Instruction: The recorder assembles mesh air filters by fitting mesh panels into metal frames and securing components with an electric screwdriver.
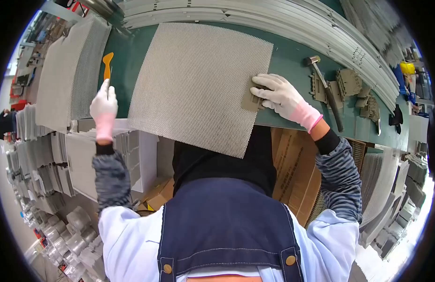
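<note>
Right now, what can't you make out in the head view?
All in the head view:
Orange tool: lower end covered by the left hand, so its hold is unclear.
Tan plate: partly hidden under the right hand.
Green bench: partly covered by the mesh sheet.
White rails: some cut off by the upper edge.

A strip of green bench [125,70] gives room between the mesh stack [62,75] and the mesh sheet [198,84], its left edge crowded by the left hand [104,103] and orange scraper [107,62]. A gap separates the right hand [279,96] from the hammer [327,87]; white rails [274,16] bar the far side.
</note>
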Demonstrator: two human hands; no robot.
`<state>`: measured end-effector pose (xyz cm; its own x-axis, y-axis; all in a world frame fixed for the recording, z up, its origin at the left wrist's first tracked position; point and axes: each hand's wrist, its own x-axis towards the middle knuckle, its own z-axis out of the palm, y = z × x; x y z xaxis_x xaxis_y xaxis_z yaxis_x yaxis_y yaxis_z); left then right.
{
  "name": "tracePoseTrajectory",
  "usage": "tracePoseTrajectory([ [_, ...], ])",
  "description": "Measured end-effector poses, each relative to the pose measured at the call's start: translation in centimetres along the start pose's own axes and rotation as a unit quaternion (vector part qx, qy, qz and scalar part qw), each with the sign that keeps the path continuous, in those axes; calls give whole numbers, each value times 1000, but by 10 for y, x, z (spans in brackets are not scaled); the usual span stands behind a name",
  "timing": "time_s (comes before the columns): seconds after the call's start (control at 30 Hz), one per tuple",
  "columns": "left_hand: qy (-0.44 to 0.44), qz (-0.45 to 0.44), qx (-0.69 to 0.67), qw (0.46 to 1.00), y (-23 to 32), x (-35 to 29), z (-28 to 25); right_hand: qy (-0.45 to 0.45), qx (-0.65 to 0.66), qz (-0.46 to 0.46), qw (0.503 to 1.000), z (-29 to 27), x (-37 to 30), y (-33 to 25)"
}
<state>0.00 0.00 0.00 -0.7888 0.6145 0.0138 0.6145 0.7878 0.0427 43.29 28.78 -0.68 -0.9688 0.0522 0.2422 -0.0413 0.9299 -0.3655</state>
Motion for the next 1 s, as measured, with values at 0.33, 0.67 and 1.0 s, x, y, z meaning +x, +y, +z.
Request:
tracePoseTrajectory([
  [0.33,33,562,-70,823,225,-62,7,-17,-27,-30,999,-3,8,6],
  [0.67,-15,584,-65,809,233,-65,14,11,-167,-193,967,-5,23,27],
  [1.0,-115,618,-46,776,204,-161,-22,90,-10,107,990,-35,-25,19],
])
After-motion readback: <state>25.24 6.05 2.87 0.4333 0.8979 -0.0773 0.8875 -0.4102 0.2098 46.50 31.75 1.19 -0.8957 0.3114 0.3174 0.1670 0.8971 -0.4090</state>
